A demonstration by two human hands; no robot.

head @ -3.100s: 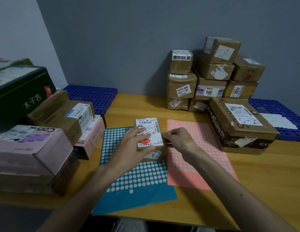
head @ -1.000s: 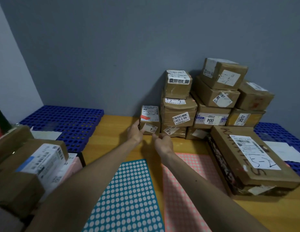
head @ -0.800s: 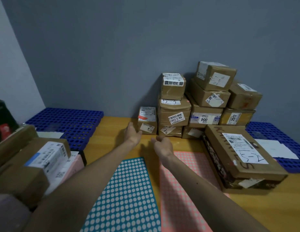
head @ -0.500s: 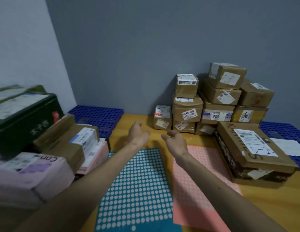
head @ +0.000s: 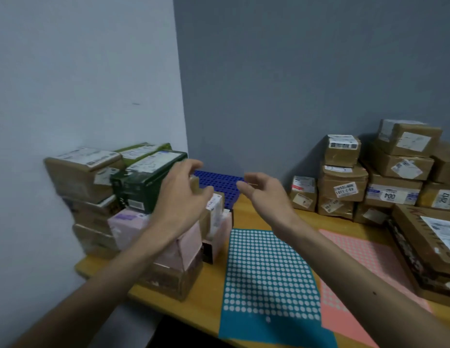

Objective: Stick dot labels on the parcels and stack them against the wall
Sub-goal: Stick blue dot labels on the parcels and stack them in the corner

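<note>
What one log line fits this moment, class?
left hand: at brown box, grip unclear | right hand: open, empty | small parcel: beside wall stack

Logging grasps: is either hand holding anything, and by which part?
Right hand holds nothing. Left hand curls over the top corner of a brown parcel in the left pile; whether it grips cannot be told.

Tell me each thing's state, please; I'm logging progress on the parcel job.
Left hand: above the left pile, fingers curved by a brown box, grip unclear.
Right hand: raised, loosely curled, empty.
Small parcel: upright at the wall, beside the stack.
Teal dot sheet: flat, lowest rows mostly peeled.
Pink dot sheet: flat on the table.
</note>
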